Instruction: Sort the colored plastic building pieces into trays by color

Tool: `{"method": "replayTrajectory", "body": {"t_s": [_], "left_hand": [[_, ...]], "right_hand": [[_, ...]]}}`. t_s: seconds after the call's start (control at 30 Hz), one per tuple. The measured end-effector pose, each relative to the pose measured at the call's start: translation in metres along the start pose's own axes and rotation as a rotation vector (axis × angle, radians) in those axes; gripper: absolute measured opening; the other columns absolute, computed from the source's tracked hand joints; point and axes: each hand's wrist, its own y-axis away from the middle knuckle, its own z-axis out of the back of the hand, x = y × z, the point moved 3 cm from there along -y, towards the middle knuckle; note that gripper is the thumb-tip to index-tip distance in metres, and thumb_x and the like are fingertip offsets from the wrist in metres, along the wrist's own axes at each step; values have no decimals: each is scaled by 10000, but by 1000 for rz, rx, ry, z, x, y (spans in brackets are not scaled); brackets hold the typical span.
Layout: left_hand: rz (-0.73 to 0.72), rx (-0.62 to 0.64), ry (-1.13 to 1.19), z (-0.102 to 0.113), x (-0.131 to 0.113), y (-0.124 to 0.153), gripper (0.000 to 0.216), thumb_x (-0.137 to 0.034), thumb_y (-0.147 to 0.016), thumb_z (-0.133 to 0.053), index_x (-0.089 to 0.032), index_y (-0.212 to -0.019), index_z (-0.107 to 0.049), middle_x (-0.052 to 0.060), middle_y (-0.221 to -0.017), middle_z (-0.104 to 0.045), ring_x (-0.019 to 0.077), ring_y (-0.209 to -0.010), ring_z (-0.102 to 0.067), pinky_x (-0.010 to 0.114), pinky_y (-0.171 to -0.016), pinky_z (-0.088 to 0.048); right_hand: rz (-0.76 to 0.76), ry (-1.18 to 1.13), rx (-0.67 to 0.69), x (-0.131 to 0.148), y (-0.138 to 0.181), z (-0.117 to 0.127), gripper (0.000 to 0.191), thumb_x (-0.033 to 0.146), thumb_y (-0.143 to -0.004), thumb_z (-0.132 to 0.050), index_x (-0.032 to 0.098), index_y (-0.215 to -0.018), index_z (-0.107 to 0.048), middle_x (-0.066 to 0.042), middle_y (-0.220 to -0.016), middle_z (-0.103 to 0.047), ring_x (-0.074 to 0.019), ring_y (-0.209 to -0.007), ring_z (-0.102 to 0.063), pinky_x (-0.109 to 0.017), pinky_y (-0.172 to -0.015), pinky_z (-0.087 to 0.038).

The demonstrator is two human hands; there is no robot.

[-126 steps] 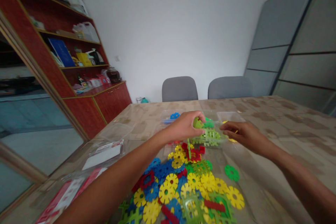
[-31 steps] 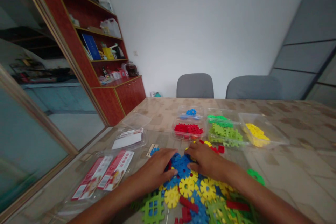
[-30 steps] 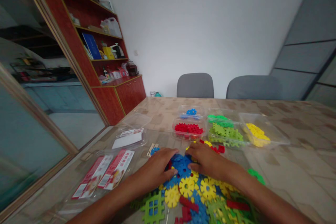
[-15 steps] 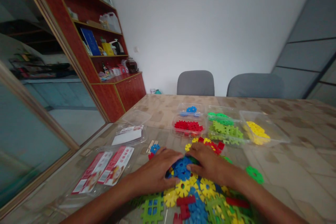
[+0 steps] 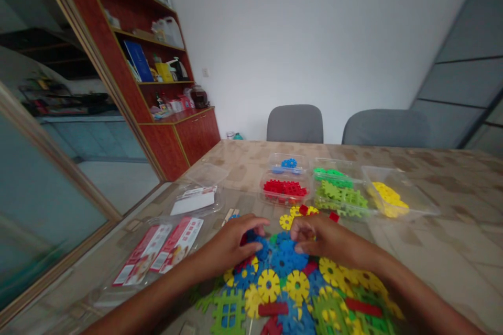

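A heap of plastic notched building pieces lies in front of me, with blue notched discs (image 5: 283,259) uppermost in the middle. My left hand (image 5: 244,238) is at the heap's left side, thumb and fingers apart, its thumb tip over the blue discs. Opposite it, my right hand (image 5: 320,234) has curled fingers with a gap to the thumb, whose tip is against or just over the blue discs. Neither hand visibly grips a piece. Nearer me are yellow discs (image 5: 269,285), a red bar (image 5: 273,309) and green window-shaped pieces (image 5: 228,312).
Beyond the heap, clear tubs hold red pieces (image 5: 285,189), blue discs (image 5: 290,163), light green pieces (image 5: 341,199), and yellow pieces (image 5: 389,199). Empty clear packaging with printed labels (image 5: 176,245) lies at left. Two grey chairs (image 5: 295,123) stand behind the table.
My hands have moved apart and their fingers have opened. The blue discs between them now lie more spread out and more exposed.
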Motion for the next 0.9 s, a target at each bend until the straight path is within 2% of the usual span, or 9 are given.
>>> {"method": "replayTrajectory", "body": {"t_s": [0.1, 0.23, 0.4, 0.6, 0.7, 0.8, 0.9], "left_hand": [[26, -23, -76, 4, 7, -1, 301, -259, -894, -615, -217, -1192, -618, 64, -1145, -654, 231, -1047, -594, 341, -941, -443], [22, 45, -110, 0, 8, -2, 224, -225, -845, -671, -219, -1069, -665, 54, -1121, -619, 222, -1040, -574, 309, -923, -439], [85, 79, -113, -6, 7, -2, 354, -211, -760, -767, -223, -1095, -655, 28, -1085, -575, 210, -981, -566, 280, -847, -438], [148, 40, -115, -9, 8, -3, 285, -138, -699, -747, -186, -955, -631, 10, -958, -599, 188, -863, -565, 258, -756, -422], [137, 24, -90, -9, 9, -4, 206, -111, -732, -705, -194, -906, -634, -6, -934, -644, 179, -867, -584, 250, -767, -414], [138, 4, -63, -6, 8, -6, 150, -86, -753, -665, -188, -861, -648, -20, -872, -665, 166, -817, -601, 241, -745, -412], [141, -25, -44, -4, 7, -6, 212, -53, -733, -661, -181, -902, -648, -22, -879, -673, 162, -816, -606, 232, -738, -417]], "right_hand": [[6, -4, 20, -1, 5, 9, 80, 190, -818, -604, 185, -877, -658, 18, -742, -607, -149, -681, -558, -232, -593, -423], [16, 12, 37, -1, 7, 13, 112, 168, -835, -553, 180, -870, -658, 2, -767, -639, -156, -697, -574, -237, -600, -425], [21, 64, 11, 3, 6, 9, 182, 120, -836, -504, 171, -886, -671, -11, -783, -666, -164, -699, -592, -243, -607, -420], [52, 97, -34, 9, 4, 8, 227, 86, -826, -503, 181, -898, -696, -11, -809, -687, -166, -729, -613, -238, -625, -433], [72, 100, -43, 13, 1, 1, 247, 61, -831, -497, 181, -916, -694, -14, -845, -704, -167, -767, -632, -232, -643, -445], [55, 167, -46, 13, -2, -13, 265, 49, -824, -519, 175, -962, -706, -42, -913, -719, -191, -851, -646, -263, -741, -459], [25, 205, -50, 11, -3, -26, 233, 127, -835, -592, 171, -1033, -707, -72, -950, -703, -223, -884, -634, -303, -786, -463]]}}
